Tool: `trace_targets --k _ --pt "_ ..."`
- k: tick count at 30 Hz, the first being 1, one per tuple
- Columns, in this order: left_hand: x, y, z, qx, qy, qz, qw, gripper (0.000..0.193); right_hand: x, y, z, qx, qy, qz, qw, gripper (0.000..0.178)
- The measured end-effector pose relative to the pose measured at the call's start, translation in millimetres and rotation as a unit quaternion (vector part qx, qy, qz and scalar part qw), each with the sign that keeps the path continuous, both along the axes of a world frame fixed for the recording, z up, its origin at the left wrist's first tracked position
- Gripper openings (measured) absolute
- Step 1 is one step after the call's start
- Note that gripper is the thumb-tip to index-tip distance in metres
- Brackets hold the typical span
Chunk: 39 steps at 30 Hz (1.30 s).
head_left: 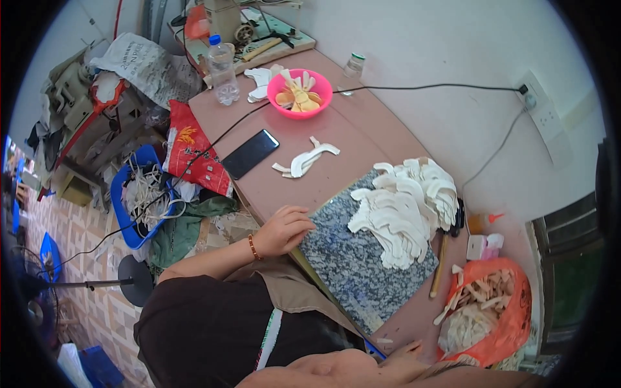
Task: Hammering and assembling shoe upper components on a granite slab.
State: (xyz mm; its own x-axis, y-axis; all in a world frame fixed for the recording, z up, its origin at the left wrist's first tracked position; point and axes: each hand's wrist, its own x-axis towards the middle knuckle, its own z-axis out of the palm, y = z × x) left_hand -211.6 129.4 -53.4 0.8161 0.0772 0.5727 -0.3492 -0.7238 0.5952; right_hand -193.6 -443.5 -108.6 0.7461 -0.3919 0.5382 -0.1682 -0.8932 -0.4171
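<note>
My left hand (pixel 288 230), with a brown bead bracelet at its wrist, rests at the left edge of a grey speckled stone slab (pixel 336 271). Its fingers are loosely bent, with nothing visible in them. My right hand (pixel 402 362) lies low on the tabletop beside the slab's near corner, partly hidden by my forearm; the fingers that show look flat and hold nothing visible. On the slab, a layered heap of white curved cut pieces (pixel 401 210) fills the far right part. A few loose white strips (pixel 307 160) lie beyond the slab.
A black phone (pixel 251 154), pink bowl of pieces (pixel 321 107), clear bottle (pixel 222 74) and small jar (pixel 354 64) stand farther back. Right of the slab are a wooden-handled tool (pixel 439 265) and orange bag of scraps (pixel 517 304). A black cable (pixel 420 86) crosses the table. Left stands a blue basket (pixel 119 204).
</note>
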Motion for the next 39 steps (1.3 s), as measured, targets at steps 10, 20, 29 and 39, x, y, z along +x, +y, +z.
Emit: trace_targets --k 10,20,29,39 --pt "25.8 8.4 2.0 -0.032 0.015 -0.028 0.999 0.029 -28.7 -37.3 -17.4 -0.083 0.03 -0.013 0.996 0.033" --pt "30.1 8.8 19.2 0.052 0.05 -0.186 0.98 0.03 -13.2 67.0 8.2 0.037 0.11 -0.086 0.989 0.026" --pt "20.3 12.0 7.4 0.096 0.092 -0.144 0.981 0.03 69.5 113.1 91.1 0.059 -0.034 0.078 0.995 0.008" --pt "22.5 22.9 0.7 0.125 0.079 -0.094 0.984 0.026 232.3 28.1 122.4 -0.352 -0.003 0.029 0.935 0.018"
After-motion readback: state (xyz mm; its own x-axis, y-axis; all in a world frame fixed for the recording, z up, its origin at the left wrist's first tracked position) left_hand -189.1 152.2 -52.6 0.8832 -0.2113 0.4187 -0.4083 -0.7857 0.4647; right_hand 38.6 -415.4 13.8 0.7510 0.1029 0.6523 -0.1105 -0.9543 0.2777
